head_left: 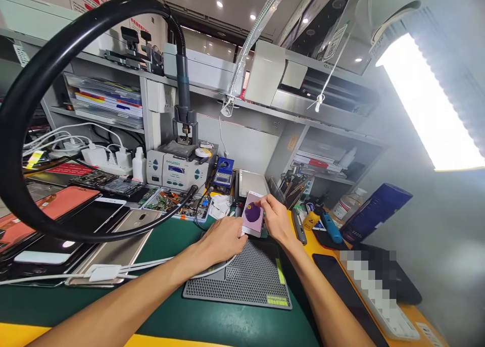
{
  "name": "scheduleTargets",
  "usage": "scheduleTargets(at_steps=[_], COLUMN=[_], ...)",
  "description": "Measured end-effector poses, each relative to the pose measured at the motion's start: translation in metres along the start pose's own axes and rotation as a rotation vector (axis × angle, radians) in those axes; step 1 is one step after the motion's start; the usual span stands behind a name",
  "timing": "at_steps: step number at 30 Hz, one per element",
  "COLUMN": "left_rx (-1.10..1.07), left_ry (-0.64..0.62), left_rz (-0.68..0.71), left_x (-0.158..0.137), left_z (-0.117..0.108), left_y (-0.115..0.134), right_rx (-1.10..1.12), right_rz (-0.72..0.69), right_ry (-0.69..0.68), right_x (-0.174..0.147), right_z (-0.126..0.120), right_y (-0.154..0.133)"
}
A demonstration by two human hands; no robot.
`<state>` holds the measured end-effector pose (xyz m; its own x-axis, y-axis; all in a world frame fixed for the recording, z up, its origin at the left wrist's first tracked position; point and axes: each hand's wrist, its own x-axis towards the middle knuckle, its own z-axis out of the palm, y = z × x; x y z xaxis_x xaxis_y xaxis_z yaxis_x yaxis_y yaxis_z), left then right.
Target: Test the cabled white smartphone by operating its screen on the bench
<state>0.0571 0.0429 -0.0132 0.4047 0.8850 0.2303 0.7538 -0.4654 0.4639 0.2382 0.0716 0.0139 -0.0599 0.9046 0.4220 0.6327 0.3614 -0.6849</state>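
Observation:
A white smartphone [252, 226] with a lit pink screen, a dark round shape on it, is tilted up above the front of the bench. My left hand [223, 238] is closed at its lower left edge, the fingertips partly hidden. My right hand [276, 215] is at the phone's upper right side with bent fingers, one fingertip over the screen. A white cable [159, 271] passes beneath my left forearm and loops below that hand. Under both hands lies a grey textured work mat [257, 281].
A black flexible hose [49, 64] arches over the left side. Several phones [121, 236] lie at left, beside a parts tray [204, 214]. A grey soldering station [174, 172] stands behind. At right are a blue box [375, 210] and a dark phone [341, 291]. A bright lamp [432, 94] hangs upper right.

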Motion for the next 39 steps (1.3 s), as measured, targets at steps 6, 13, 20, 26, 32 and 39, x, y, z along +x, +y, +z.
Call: scheduleTargets(at_steps=[6,13,20,26,32,39], left_rx=[-0.001,-0.037,-0.055,-0.012,0.058,0.082], left_ry=[0.000,0.009,0.001,-0.030,-0.020,-0.061], left_rz=[0.014,0.006,-0.001,0.012,0.025,-0.025], left_x=[-0.001,0.001,0.000,0.000,-0.002,-0.002], left_z=[0.000,0.002,0.001,0.002,0.001,-0.003], left_y=[-0.001,-0.002,-0.002,-0.002,-0.002,0.003], right_rx=[-0.112,-0.083,0.032,-0.200,0.045,0.231], right_rz=[0.043,0.060,0.145,0.324,0.574,0.582], right_ry=[0.025,-0.050,-0.026,0.016,-0.236,-0.263], right_x=[0.000,-0.007,-0.002,0.006,0.012,0.009], right_z=[-0.009,-0.006,-0.011,-0.031,-0.020,-0.011], right_y=[-0.005,-0.016,-0.007,0.013,0.020,0.011])
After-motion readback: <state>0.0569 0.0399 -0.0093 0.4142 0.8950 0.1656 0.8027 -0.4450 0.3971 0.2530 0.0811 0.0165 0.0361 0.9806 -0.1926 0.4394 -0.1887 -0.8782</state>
